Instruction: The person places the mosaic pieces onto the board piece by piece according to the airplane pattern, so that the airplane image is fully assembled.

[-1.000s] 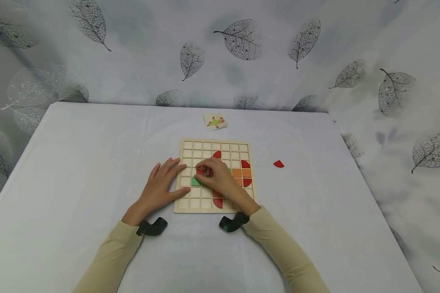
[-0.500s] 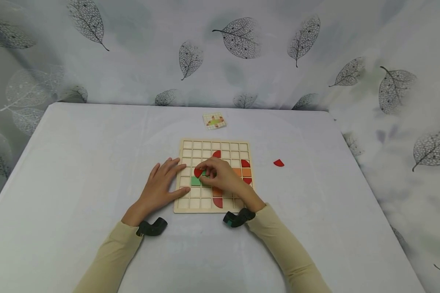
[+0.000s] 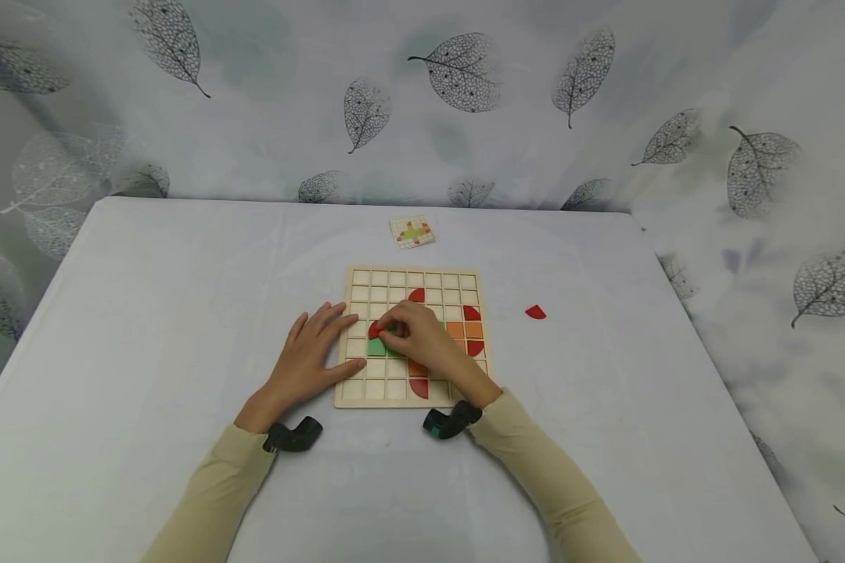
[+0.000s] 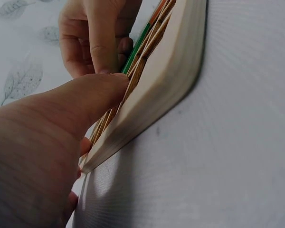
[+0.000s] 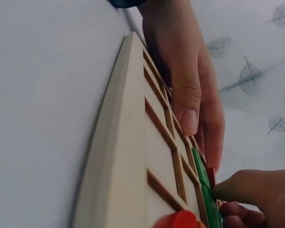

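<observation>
A square wooden grid board (image 3: 376, 404) lies on the table with coloured tiles in some cells. My right hand (image 3: 422, 335) reaches over its middle, thumb and fingertips pinching a small red quarter-circle tile (image 3: 375, 329) just above a green square tile (image 3: 376, 348). In the right wrist view this red tile (image 5: 211, 175) shows at the fingertips beside the green tiles (image 5: 200, 166). My left hand (image 3: 313, 360) rests with fingers spread at the board's left edge, thumb and index tip on the frame. My right hand covers part of the board's centre.
One loose red quarter-circle tile (image 3: 535, 312) lies on the white tablecloth right of the board. Behind the board is a small pattern card (image 3: 412, 232). Orange squares (image 3: 473, 330) and more red quarter-circles (image 3: 418, 389) sit in the grid. A leaf-print cloth (image 3: 465, 141) hangs behind the table.
The red tile has turned and shifted slightly left in my right fingertips. My right wrist swung a little right, then back. The left hand has stayed in place.
</observation>
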{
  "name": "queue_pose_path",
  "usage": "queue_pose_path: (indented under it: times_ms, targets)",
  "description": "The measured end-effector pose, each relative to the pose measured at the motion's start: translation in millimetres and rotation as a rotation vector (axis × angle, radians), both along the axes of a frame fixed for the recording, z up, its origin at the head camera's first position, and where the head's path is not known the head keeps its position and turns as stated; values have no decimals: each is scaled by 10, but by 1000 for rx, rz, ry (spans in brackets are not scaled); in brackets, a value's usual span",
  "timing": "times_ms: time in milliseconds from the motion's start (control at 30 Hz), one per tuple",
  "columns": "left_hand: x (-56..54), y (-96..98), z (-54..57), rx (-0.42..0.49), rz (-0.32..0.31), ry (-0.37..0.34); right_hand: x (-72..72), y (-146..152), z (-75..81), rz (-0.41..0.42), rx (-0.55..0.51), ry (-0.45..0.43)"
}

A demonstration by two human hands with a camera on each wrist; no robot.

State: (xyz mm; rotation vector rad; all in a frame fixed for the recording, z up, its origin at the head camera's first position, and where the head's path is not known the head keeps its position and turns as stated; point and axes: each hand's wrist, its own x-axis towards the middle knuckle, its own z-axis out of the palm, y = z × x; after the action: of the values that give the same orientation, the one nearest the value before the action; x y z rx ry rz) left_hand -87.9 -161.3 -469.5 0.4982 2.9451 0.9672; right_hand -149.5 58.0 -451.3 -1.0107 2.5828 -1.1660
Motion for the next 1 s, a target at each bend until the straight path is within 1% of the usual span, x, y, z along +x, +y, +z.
queue_pose_path:
  times_ms: [167, 367, 567, 767, 900, 1000]
  targets:
    - [-2, -1, -2, -3, 0, 1, -13, -15, 19, 39, 53, -7]
    - [-3, 0, -9, 1, 1, 14, -24, -25, 25, 38, 78, -18]
    - [-2, 7, -13, -5, 2, 13, -40, -46, 57, 39, 103, -35]
    - [-3, 12, -9, 2, 4, 8, -53, -47, 62, 37, 95, -24]
    - [-3, 9, -13, 5, 1, 18, -58, -31, 47, 45, 79, -8]
    - [-2, 0, -25, 7, 0, 23, -59, -15, 31, 40, 53, -20]
